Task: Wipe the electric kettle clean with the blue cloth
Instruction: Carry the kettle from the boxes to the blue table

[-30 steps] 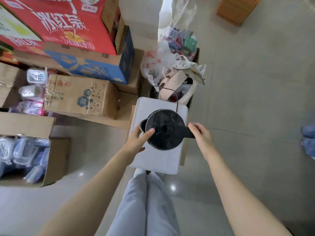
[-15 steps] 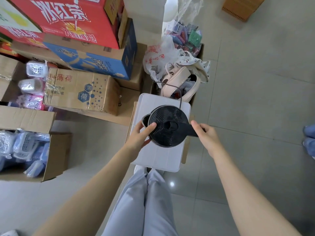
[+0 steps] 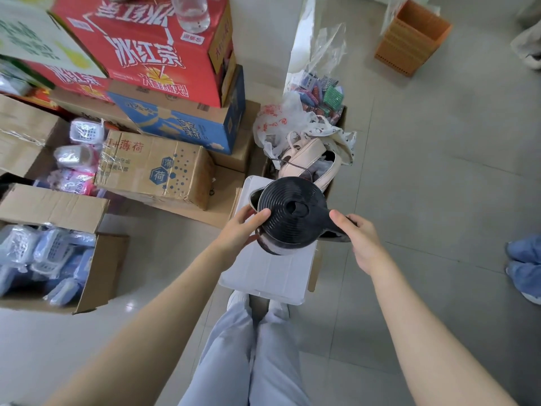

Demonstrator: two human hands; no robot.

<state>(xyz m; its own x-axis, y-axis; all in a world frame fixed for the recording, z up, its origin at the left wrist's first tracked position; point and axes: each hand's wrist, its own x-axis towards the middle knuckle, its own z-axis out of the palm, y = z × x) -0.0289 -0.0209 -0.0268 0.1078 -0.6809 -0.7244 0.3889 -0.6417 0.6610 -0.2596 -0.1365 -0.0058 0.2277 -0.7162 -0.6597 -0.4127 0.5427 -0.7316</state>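
Note:
The electric kettle (image 3: 289, 215) has a black ribbed lid and a dark shiny body, and it is tilted above a white box lid (image 3: 269, 271). My left hand (image 3: 241, 227) grips its left side near the spout, thumb on the lid's edge. My right hand (image 3: 355, 235) is wrapped around the black handle on the right. A thin black cord (image 3: 288, 164) runs from behind the kettle toward the back. No blue cloth is visible in the head view.
Stacked cardboard cartons (image 3: 158, 68) and an open box of packaged goods (image 3: 55, 247) crowd the left. Plastic bags and a beige bag (image 3: 307, 150) sit behind the white box. An orange crate (image 3: 411, 36) stands far right, and another person's blue-covered feet (image 3: 524, 265) at the right edge.
The kettle has risen off the white box lid and tipped, held in both hands. My right hand's grip has closed further round the handle.

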